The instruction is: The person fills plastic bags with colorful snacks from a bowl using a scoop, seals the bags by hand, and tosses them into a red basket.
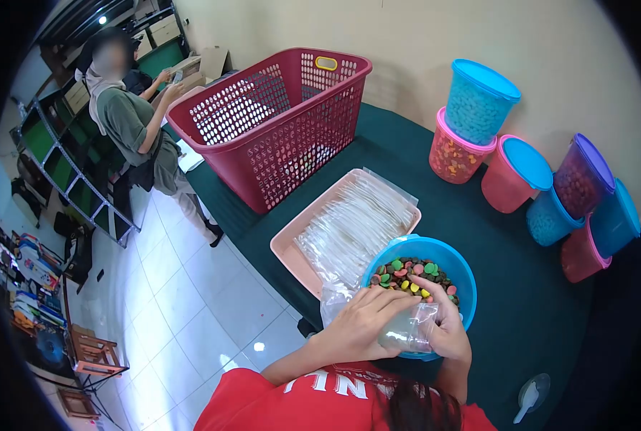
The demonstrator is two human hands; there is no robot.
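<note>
A clear plastic bag (409,329) is held between my two hands, over the near side of a blue tub (466,276). My left hand (360,323) lies across the bag's left side with its fingers closed on it. At the bag's right edge, my right hand (448,327) grips the plastic, its index finger reaching up over the tub. Colourful button-shaped candies (410,271) in brown, green, pink and yellow fill part of the tub. A pink tray (286,250) beside it holds a stack of flat clear bags (353,228).
A maroon basket (299,154) stands farther back on the green-covered table (507,287). Along the wall are several lidded tubs, among them a blue one (478,108) stacked on a pink one (457,154). A white scoop (527,401) lies front right. Another person (137,122) stands left.
</note>
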